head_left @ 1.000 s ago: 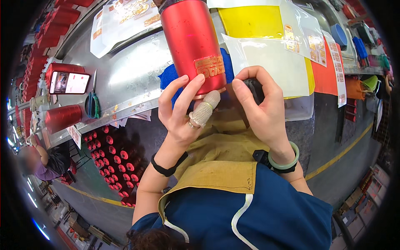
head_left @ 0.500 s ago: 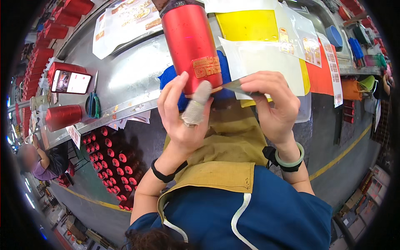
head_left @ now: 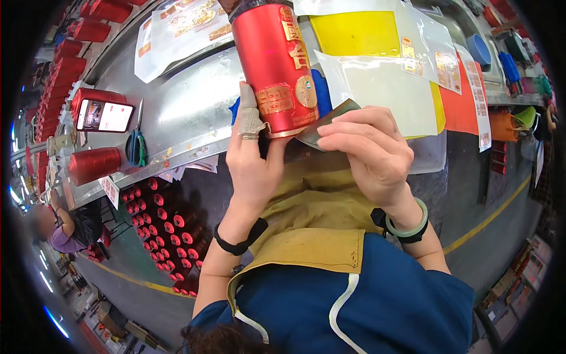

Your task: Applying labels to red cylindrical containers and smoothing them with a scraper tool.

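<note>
A shiny red bottle (head_left: 265, 68) lies tilted on a blue cloth (head_left: 320, 94), its base toward me. Raised gold decorations run along its right side and near the base. My left hand (head_left: 253, 168) grips the base end from the left, a grey-beige wrap around its index finger and the thumb at the bottom rim. Between the fingers of my right hand (head_left: 372, 150) is a thin, dark, bendable sheet (head_left: 325, 127), its kind unclear. The sheet's left edge comes up against or very close to the bottle's base; contact cannot be made out.
On the metal table (head_left: 177, 112) are a phone (head_left: 104, 115), scissors (head_left: 136, 147) and a red cylinder (head_left: 94, 165). Sticker sheets (head_left: 183, 29), a yellow sheet (head_left: 354, 35) and a red sheet (head_left: 460, 106) lie around the bottle. Several red bottles (head_left: 168, 227) stand below; a person (head_left: 68, 230) sits far left.
The bottle has rolled, bringing more gold decorations into sight. My left hand has shifted around its left side. The dark sheet in my right hand has turned and shows more of its face.
</note>
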A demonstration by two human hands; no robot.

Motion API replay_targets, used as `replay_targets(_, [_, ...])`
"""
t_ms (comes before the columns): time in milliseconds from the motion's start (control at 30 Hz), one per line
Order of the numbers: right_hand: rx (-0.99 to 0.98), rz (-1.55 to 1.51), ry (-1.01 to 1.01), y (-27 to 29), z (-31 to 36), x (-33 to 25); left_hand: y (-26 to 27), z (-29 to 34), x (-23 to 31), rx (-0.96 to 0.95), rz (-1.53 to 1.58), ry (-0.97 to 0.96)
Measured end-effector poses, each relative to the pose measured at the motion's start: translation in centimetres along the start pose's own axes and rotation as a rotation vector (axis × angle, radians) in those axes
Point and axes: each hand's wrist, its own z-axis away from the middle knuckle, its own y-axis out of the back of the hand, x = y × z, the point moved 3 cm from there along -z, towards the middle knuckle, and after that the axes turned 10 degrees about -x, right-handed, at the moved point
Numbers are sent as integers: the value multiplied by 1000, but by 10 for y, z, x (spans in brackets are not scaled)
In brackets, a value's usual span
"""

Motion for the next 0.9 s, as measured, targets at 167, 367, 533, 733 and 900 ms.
replay_targets(167, [-18, -27, 24, 0, -3, -2, -7, -8, 16, 121, -238, -251])
replay_targets(367, [-37, -50, 56, 0, -4, -2, 4, 9, -11, -41, -246, -82])
replay_targets(533, [-30, -38, 51, -1, -7, -4, -1, -12, 20, 148, -358, -244])
replay_targets(733, [-36, -119, -36, 0, -4, 4, 2, -2, -8, 70, -152, -187])
replay_targets(900, [-39, -105, -7, 2, -6, 2, 1, -2, 8, 108, -190, -184])
